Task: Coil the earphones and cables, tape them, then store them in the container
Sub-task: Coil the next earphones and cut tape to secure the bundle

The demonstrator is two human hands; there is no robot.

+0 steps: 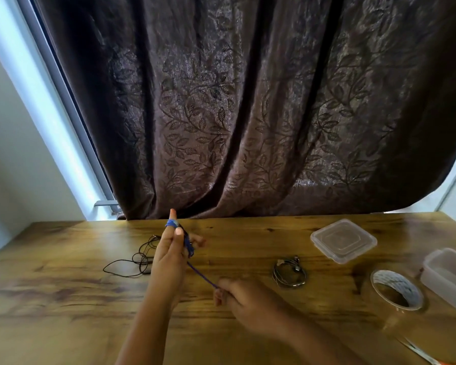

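My left hand is raised above the wooden table with a blue cable wound round its fingers, thumb pressed against the wraps. The free end of the cable runs down to my right hand, which pinches it taut near the table. A loose black earphone cable lies behind my left hand. A coiled grey earphone bundle rests to the right. A roll of brown tape stands at the right, beside a clear plastic container.
The container's clear lid lies flat at the back right. A dark patterned curtain hangs behind the table's far edge. Something with an orange tip pokes in at the bottom right corner.
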